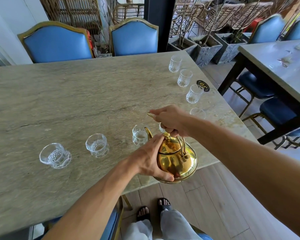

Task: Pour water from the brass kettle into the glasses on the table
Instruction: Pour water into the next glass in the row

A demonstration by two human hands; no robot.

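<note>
Gripping the looped handle from above, the fingers of the right hand (171,122) are curled shut around the top of the brass kettle (177,158), which hangs tilted over the near corner of the stone table (76,94). The left hand (151,156) is pressed against the kettle's side, thumb low near the base and fingertips up by the lid knob, apparently steadying the lid as the pot leans forward.

The spout points toward the third glass (139,137) in the near row, just in front of it; whether water is running cannot be told, though the glass looks to have a little in it. Two more glasses, the far-left glass (55,155) and the second glass (97,145), stand empty-looking farther along the near edge, well apart. Another glass (197,113) sits half hidden behind the right wrist, and three more run up the right edge past a black number disc (203,85).

By the look of it, pouring is under way at the corner of the arrangement, with most glasses yet to be served. The next move calls for levelling the kettle before shifting it sideways, so nothing spills between glasses.
</note>
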